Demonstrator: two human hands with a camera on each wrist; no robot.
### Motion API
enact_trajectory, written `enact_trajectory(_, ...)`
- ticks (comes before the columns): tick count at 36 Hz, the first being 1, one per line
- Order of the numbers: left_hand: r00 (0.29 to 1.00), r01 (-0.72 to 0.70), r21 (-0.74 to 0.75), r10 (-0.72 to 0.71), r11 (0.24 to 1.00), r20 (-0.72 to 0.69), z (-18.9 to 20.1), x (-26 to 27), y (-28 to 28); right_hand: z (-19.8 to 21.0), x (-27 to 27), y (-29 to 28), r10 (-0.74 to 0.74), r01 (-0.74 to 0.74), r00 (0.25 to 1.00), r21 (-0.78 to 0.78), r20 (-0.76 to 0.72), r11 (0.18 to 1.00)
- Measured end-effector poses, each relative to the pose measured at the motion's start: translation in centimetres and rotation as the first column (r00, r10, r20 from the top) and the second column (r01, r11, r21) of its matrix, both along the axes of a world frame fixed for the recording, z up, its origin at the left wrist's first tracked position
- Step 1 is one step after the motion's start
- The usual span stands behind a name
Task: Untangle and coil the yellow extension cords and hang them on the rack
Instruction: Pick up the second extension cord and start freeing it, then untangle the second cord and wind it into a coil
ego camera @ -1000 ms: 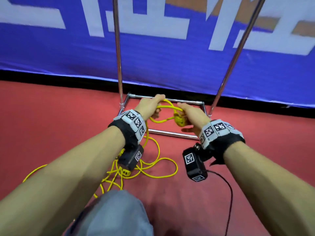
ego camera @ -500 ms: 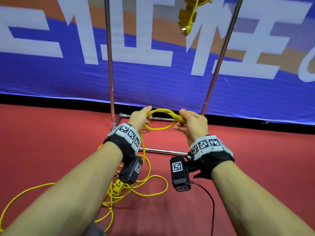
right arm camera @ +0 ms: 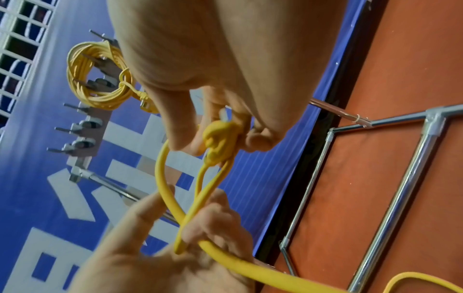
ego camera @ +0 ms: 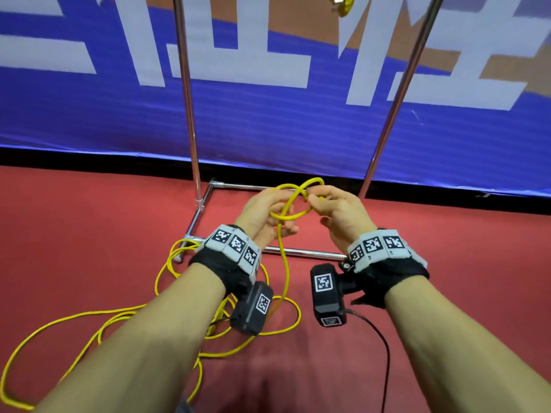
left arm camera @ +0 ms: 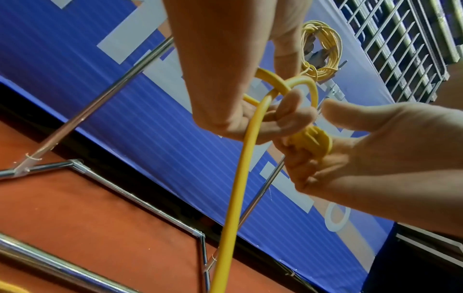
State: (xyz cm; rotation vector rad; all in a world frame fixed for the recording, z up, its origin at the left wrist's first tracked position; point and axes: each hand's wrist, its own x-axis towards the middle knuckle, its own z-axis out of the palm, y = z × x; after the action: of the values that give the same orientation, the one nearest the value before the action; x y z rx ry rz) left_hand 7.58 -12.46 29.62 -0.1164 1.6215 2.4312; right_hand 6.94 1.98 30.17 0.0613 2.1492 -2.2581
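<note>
Yellow cord [ego camera: 285, 265] looped, gripped by both hands.

text: none legible | blue banner [ego camera: 268, 120]: large white characters, cropped, unreadable | wristbands [ego camera: 235, 244]: black-and-white square code markers only

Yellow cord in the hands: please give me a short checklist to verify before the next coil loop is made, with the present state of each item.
1. Left hand grips the yellow cord: ok.
2. Right hand pinches the plug: ok.
3. First loop is formed between the hands: ok.
4. Cord on the floor lies free of crossings: not ok, strands overlap.
5. Free hooks on the rack beside the hung coil: ok.
6. Trailing cord clear of the rack base: cannot tell.
</note>
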Motion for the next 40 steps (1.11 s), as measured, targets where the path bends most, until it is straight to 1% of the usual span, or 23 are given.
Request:
enact_trajectory(3, 0.999, 0.038, -0.023, -0.038, 0.999, -0.010, -0.8, -0.4, 0.1, -1.0, -0.5, 0.3, -0.052, 0.062, 0.995, 0.120, -0.089, 0.991)
enact_trajectory(5, 1.000, 0.016, -0.034, -0.017, 0.999, -0.013, -1.4, -0.6, 0.2, -1.2, -0.5, 0.3, -0.017, 0.025, 0.997, 0.125, -0.069, 0.992)
enact_trajectory(6, 1.000, -0.005, -0.038, 0.004, 0.999, -0.013, -1.5, -0.7, 0.1, -1.1, -0.6, 0.1, 0.015, -0.013, 1.000, 0.075, -0.024, 0.997)
enact_trajectory(8, 0.998, -0.055, -0.053, 0.054, 0.997, -0.012, -1.9, -0.9, -0.1, -0.9, -0.5, -0.2, 0.076, -0.062, 0.992, -0.144, 0.096, 0.988)
enact_trajectory(9, 0.997, -0.080, -0.075, 0.080, 0.994, -0.012, -2.1, -1.1, -0.2, -0.9, -0.5, -0.1, 0.107, -0.077, 0.987, -0.231, 0.120, 0.970)
enact_trajectory(10, 0.994, -0.106, -0.112, 0.105, 0.988, -0.012, -2.2, -1.1, -0.5, -0.9, -0.4, 0.0, 0.140, -0.108, 0.984, -0.257, 0.110, 0.960)
enact_trajectory(12, 0.988, -0.151, -0.195, 0.151, 0.969, -0.014, -2.7, -1.4, -1.1, -0.8, -0.1, -0.1, 0.177, -0.157, 0.982, -0.243, 0.065, 0.957)
enact_trajectory(14, 0.982, -0.185, -0.246, 0.186, 0.951, -0.021, -3.1, -1.6, -1.8, -1.0, 0.1, -0.1, 0.148, -0.139, 0.989, -0.219, 0.026, 0.966)
enact_trajectory(16, 0.978, -0.204, -0.299, 0.209, 0.932, -0.015, -3.4, -1.6, -2.4, -1.4, -0.1, -0.2, 0.078, -0.076, 0.997, -0.144, 0.003, 0.987)
enact_trajectory(18, 0.972, -0.226, -0.371, 0.232, 0.901, -0.030, -3.4, -1.7, -3.0, -1.5, -0.4, -0.1, -0.011, 0.013, 0.999, 0.044, -0.048, 0.999)
enact_trajectory(20, 0.964, -0.263, -0.439, 0.252, 0.859, -0.084, -3.4, -1.5, -3.1, -1.9, -0.9, 0.1, -0.110, 0.129, 0.989, 0.210, -0.100, 0.969)
enact_trajectory(22, 0.959, -0.284, -0.479, 0.251, 0.831, -0.133, -3.3, -1.4, -3.0, -2.2, -1.5, 0.1, -0.205, 0.237, 0.969, 0.294, -0.136, 0.926)
enact_trajectory(24, 0.956, -0.293, -0.441, 0.267, 0.848, -0.121, -3.2, -1.4, -2.8, -2.2, -1.6, -0.3, -0.263, 0.284, 0.959, 0.336, -0.109, 0.898)
enact_trajectory(26, 0.941, -0.336, -0.358, 0.326, 0.871, -0.087, -2.7, -1.4, -2.9, -2.2, -1.7, -0.7, -0.307, 0.286, 0.952, 0.390, -0.009, 0.875)
enact_trajectory(29, 0.915, -0.399, -0.227, 0.401, 0.889, -0.039, -2.1, -1.4, -3.5, -2.0, -1.7, -1.0, -0.259, 0.186, 0.947, 0.335, 0.190, 0.924)
enact_trajectory(30, 0.915, -0.401, -0.196, 0.403, 0.895, -0.030, -2.0, -1.3, -3.7, -2.2, -1.6, -0.9, -0.218, 0.137, 0.953, 0.343, 0.210, 0.929)
enact_trajectory(32, 0.919, -0.392, -0.152, 0.395, 0.907, -0.015, -1.9, -1.2, -4.0, -2.4, -1.1, -0.8, -0.141, 0.029, 0.966, 0.453, 0.215, 0.891)
enact_trajectory(33, 0.922, -0.384, -0.151, 0.388, 0.911, -0.005, -1.9, -1.1, -4.1, -2.5, -0.8, -0.6, -0.082, -0.047, 0.975, 0.552, 0.206, 0.833)
enact_trajectory(34, 0.922, -0.379, -0.167, 0.386, 0.910, 0.012, -2.0, -1.1, -4.3, -2.7, -0.4, -0.4, -0.020, -0.107, 0.981, 0.632, 0.192, 0.768)
enact_trajectory(35, 0.923, -0.369, -0.203, 0.383, 0.907, 0.035, -2.2, -1.1, -4.4, -2.8, -0.1, -0.1, 0.037, -0.155, 0.982, 0.668, 0.187, 0.728)
enact_trajectory(36, 0.926, -0.347, -0.263, 0.374, 0.900, 0.058, -2.3, -1.1, -4.6, -2.8, 0.0, 0.3, 0.083, -0.178, 0.982, 0.681, 0.169, 0.711)
enact_trajectory(38, 0.937, -0.275, -0.412, 0.337, 0.869, 0.087, -2.6, -1.0, -4.8, -2.5, 0.0, 1.0, 0.091, -0.121, 0.993, 0.694, 0.079, 0.710)
enact_trajectory(40, 0.950, -0.204, -0.545, 0.299, 0.813, 0.091, -3.2, -1.3, -5.2, -1.8, -0.3, 1.5, 0.090, -0.054, 0.996, 0.680, -0.018, 0.732)
